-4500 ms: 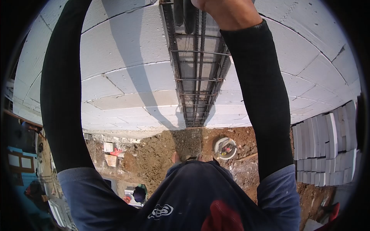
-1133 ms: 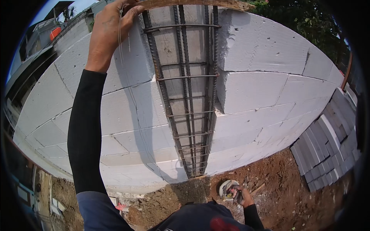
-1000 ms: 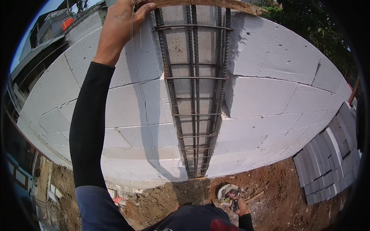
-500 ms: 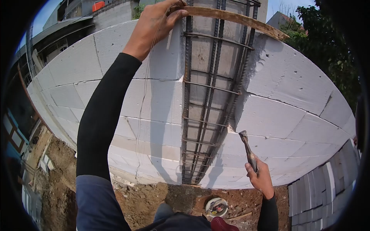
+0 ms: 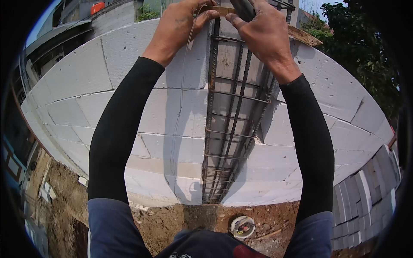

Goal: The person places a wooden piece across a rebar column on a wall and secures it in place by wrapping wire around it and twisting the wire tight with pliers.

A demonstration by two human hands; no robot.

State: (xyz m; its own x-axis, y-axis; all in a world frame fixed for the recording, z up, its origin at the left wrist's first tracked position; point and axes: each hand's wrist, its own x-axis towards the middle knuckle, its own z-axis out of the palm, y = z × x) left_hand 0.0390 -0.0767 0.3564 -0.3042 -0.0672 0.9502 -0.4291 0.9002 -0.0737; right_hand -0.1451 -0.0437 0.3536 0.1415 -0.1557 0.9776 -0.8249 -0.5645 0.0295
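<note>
A thin wooden strip [image 5: 297,34] lies across the rebar cage [image 5: 234,92] at the top of the gap in the block wall. My left hand [image 5: 178,26] is closed in a pinch on the strip's left end, and a thin wire [image 5: 181,90] hangs down from those fingers. In my right hand [image 5: 269,36] is a hammer [image 5: 243,8], gripped by its dark handle just over the strip. The hammer's head is cut off by the top of the view, and both sets of fingertips are partly hidden.
White block wall [image 5: 172,112] runs to both sides of the cage. On the soil below stands a white bucket [image 5: 242,227] with tools in it. Grey blocks [image 5: 365,202] are stacked at the lower right. Trees [image 5: 361,47] rise behind the wall.
My right hand has lifted the hammer from low beside the wall up to the wooden strip. The left hand keeps its hold on the strip. The view has shifted slightly.
</note>
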